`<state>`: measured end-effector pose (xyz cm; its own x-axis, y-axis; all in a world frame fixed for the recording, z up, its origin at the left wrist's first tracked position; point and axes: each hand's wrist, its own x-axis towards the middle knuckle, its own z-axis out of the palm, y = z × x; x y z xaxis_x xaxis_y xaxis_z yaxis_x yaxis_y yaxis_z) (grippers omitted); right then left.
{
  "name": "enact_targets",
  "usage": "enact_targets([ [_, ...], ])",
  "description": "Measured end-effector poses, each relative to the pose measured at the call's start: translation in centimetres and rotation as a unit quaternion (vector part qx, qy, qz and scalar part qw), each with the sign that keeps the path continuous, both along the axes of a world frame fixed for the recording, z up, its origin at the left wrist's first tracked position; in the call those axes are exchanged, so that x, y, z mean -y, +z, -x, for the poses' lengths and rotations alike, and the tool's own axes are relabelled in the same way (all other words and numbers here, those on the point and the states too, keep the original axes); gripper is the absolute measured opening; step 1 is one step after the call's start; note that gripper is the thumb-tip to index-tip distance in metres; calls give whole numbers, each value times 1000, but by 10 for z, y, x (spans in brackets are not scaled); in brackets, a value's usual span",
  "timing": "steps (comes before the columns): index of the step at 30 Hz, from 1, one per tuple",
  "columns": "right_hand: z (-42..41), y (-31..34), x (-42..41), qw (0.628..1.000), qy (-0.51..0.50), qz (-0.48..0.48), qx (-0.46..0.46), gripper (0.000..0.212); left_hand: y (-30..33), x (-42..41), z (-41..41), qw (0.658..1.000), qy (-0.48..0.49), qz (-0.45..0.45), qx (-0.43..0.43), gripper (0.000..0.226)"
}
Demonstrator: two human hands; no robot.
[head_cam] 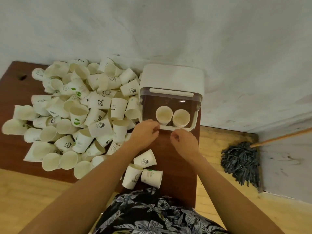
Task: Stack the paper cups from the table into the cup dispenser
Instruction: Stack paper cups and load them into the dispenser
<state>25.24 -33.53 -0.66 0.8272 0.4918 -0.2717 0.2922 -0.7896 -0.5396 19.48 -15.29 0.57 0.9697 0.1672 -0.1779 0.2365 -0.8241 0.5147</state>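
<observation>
Three loose cups [144, 169] are lying nearest. Beyond, the left hand [146, 132] is pinching the cup dispenser [170, 98] front rim; the right hand [183, 141] is curling empty. Two stacks [172, 116] are showing inside; the pile [76, 112] is remaining, barely started.

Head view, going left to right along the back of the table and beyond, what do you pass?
Heap of paper cups → cup dispenser → mop on the floor.
</observation>
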Motion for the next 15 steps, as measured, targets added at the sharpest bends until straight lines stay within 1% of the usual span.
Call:
enact_targets([
  [3, 27, -16, 0, 994, 34, 45, -94, 9, -10, 4, 31, 997, -15, -9, -72, 19],
  [6, 56, -30, 4, 985, 41, 91, -140, 13, -23, 9, 61, 993, -12, -3, -115, 26],
  [9, 80, -40, 8, 977, 17, 118, -177, 16, -35, 12, 82, 991, -29, 2, -132, 43],
  [12, 99, -49, 11, 965, -32, 145, -217, 25, -41, 14, 89, 983, -68, -39, -165, 55],
  [15, 117, -56, 10, 948, -68, 160, -267, 37, -45, 13, 90, 978, -104, -68, -166, 62],
])
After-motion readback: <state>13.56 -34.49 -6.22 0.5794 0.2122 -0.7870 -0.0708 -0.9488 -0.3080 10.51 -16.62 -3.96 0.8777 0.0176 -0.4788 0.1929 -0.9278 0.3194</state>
